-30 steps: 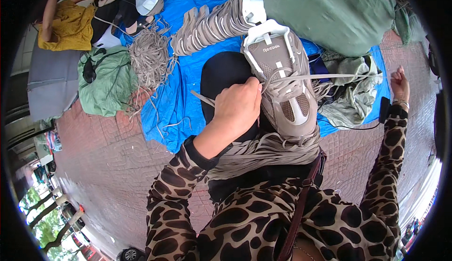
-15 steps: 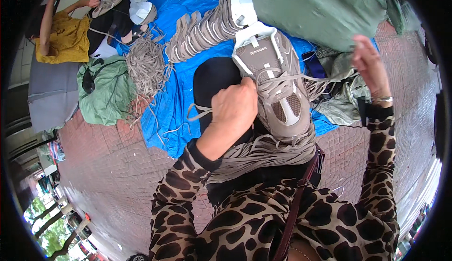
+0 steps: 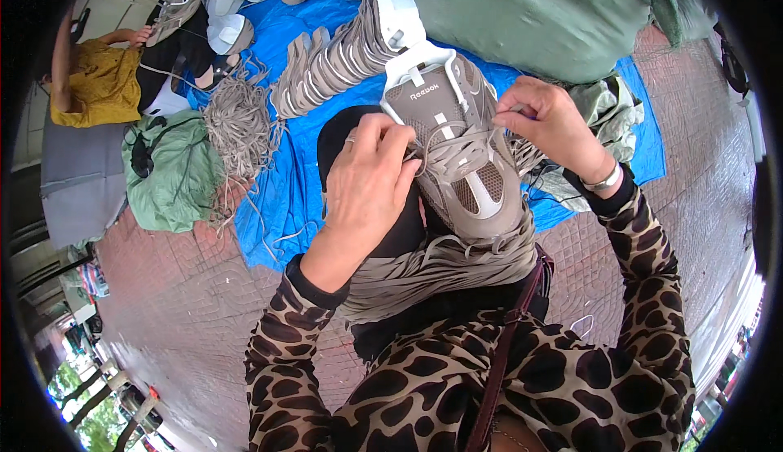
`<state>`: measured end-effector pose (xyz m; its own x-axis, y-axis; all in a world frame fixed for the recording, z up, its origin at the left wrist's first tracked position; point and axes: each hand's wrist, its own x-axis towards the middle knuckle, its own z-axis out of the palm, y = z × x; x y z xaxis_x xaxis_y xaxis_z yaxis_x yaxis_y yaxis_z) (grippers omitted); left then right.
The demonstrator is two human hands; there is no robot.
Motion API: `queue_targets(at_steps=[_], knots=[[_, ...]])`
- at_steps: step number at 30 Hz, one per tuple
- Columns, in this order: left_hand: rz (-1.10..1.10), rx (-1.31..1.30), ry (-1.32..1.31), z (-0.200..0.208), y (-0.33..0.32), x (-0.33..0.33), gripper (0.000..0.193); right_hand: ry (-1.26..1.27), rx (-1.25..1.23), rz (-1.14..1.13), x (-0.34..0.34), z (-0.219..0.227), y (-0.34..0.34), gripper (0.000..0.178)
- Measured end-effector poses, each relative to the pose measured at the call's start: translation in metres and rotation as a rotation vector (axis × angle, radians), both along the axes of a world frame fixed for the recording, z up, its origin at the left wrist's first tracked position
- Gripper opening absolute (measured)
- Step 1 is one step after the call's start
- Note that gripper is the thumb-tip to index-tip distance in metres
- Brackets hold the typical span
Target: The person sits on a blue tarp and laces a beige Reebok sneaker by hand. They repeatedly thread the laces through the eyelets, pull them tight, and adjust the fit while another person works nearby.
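A taupe sneaker upper [image 3: 489, 207] with a white-edged tongue rests on my lap, toe toward me. Its flat beige shoelace [image 3: 461, 149] crosses loosely over the lower eyelets. My left hand [image 3: 365, 176] is at the upper's left edge, thumb and forefinger pinched together on the lace. Opposite it, my right hand [image 3: 555, 122] pinches the lace by the right eyelet row, its other fingers curled. The exact grip of both is partly hidden by the fingers. A thick bundle of beige laces [image 3: 432, 277] lies across my thighs below the toe.
Beyond my knee, a row of nested shoe uppers [image 3: 334, 69] lies on a blue tarp [image 3: 285, 158]. A lace heap [image 3: 236, 118] and a green bag [image 3: 171, 171] are at left. A large green sack [image 3: 530, 16] fills the back. A person in yellow [image 3: 102, 77] holds another upper.
My right hand has come in from the far right to the upper's right edge. My left hand has shifted slightly left, its fingers now turned toward the eyelets. The view has shifted slightly.
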<state>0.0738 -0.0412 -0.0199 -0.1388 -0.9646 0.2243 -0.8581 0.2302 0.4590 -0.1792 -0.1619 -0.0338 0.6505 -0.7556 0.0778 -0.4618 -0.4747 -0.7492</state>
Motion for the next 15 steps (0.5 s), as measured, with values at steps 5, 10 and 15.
queue_targets(at_steps=[5,10,15], knots=[[-0.124,0.054,-0.056,0.008,-0.011,0.008,0.032,-0.070,0.336,-0.017,-0.001,0.007,-0.001,0.008],[-0.273,0.139,-0.057,0.014,-0.027,0.020,0.032,-0.393,0.530,-0.004,0.011,0.004,-0.001,0.013],[-0.323,0.191,-0.093,0.014,-0.036,0.023,0.031,-0.469,0.482,-0.027,0.022,-0.009,-0.003,0.016]])
